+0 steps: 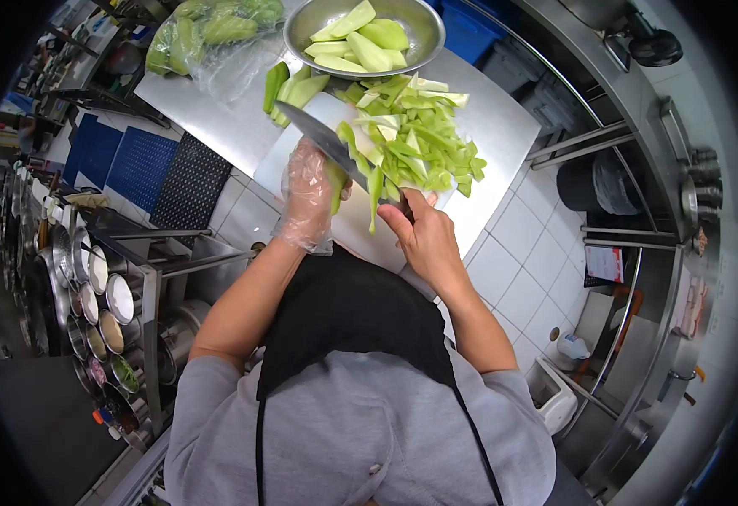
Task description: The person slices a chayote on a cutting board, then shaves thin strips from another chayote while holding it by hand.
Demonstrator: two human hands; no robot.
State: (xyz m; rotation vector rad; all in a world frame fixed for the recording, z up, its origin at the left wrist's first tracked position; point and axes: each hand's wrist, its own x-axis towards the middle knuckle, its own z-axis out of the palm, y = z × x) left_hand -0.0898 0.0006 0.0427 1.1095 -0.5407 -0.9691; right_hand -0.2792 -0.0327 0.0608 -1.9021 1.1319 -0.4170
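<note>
My left hand (308, 179), in a clear plastic glove, is closed around a green vegetable piece (336, 184) whose exact kind I cannot make out. My right hand (428, 240) is bare and grips a broad kitchen knife (322, 137) by its handle end. The blade slants up and left, passing over the held piece. Strips of green peel (375, 194) hang by the blade. Below lies a white cutting board (278, 162), partly covered by a heap of pale green peelings (424, 139). Unpeeled green pieces (301, 88) rest at the board's far left corner.
A steel bowl (288, 38) of peeled pale wedges stands at the table's far side. Left of it lies a plastic bag of green vegetables (209, 34). The steel table (504, 135) ends close to my apron. Racks with containers (120, 297) stand left; a black bin (579, 185) stands right.
</note>
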